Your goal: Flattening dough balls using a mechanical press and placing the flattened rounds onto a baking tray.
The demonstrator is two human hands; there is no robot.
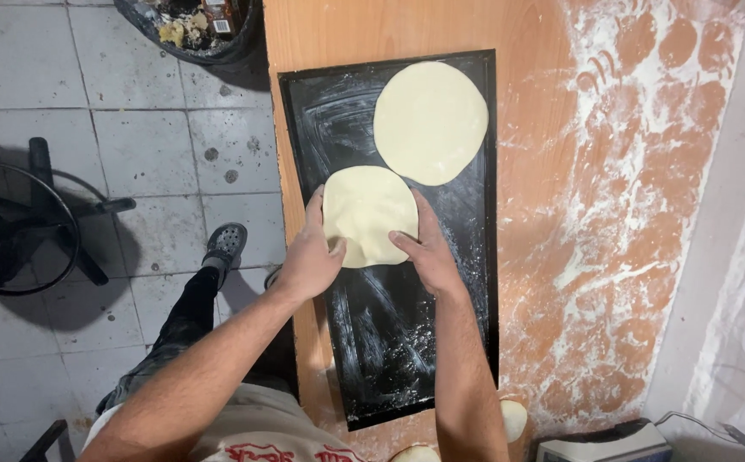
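Both your hands lie spread and flat on the near dough round (369, 214), clamped on nothing: your left hand (311, 257) presses its left and lower-left edge, fingers reaching up along the rim, and your right hand (428, 251) presses its right and lower edge, so the near rim sits between the two palms. Whether your thumbs tuck under the dough you cannot tell from this view.

Starting with the biggest thing, the wooden table (543, 188) fills the right half of the view, dusted heavily with white flour towards its right side. On it lies the long black tray (390, 342), its long axis running away from you, streaked with flour. The far dough round (431, 121) rests at the tray's far end, close to circular and reaching the right rim. Your near dough round sits about midway along the tray, towards its left side, touching or just overlapping the far one at its upper right. It is slightly squared rather than truly round, a little longer along the tray than across it, with a small crease at the near edge between your hands.

Left of the table is a tiled floor (133, 137), a black bin (201, 30) at the top, a dark stand (39, 222), and your shoe (225, 244)
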